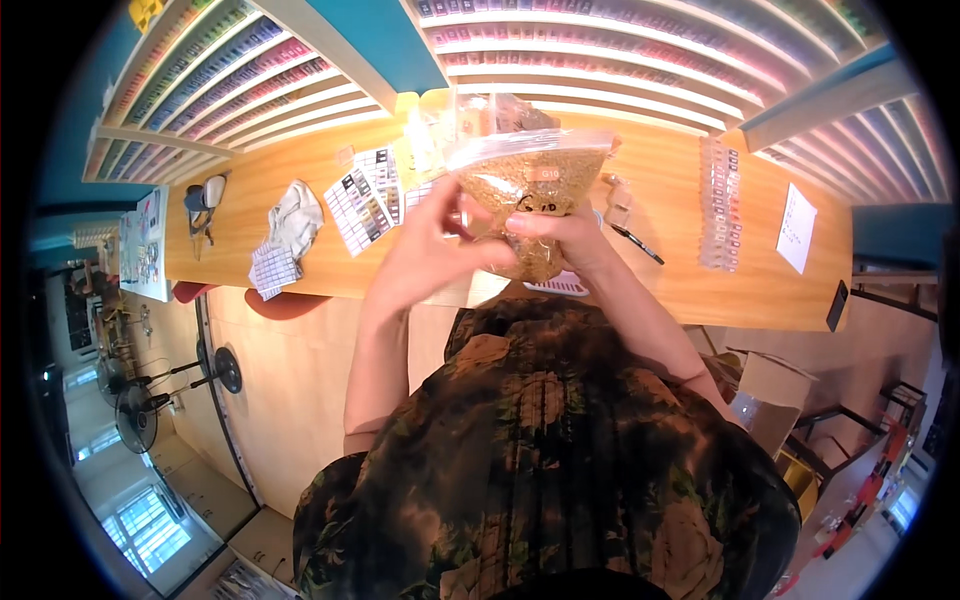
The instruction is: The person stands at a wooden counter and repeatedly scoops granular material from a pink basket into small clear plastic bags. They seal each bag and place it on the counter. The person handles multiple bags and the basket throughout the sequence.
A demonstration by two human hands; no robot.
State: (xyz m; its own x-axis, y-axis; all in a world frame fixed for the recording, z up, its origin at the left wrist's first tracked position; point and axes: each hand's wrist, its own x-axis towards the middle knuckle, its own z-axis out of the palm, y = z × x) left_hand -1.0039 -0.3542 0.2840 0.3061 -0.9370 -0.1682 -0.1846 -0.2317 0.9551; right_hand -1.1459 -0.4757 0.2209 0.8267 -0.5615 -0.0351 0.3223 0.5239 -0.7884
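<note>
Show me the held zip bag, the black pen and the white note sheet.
Held zip bag (525, 188), head view: filled front.
Black pen (639, 246), head view: mid-barrel.
White note sheet (797, 229), head view: centre.

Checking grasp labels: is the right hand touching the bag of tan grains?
Touching. The head view shows it: the right hand has its thumb laid flat across the front of the bag, with no gap between them.
</note>
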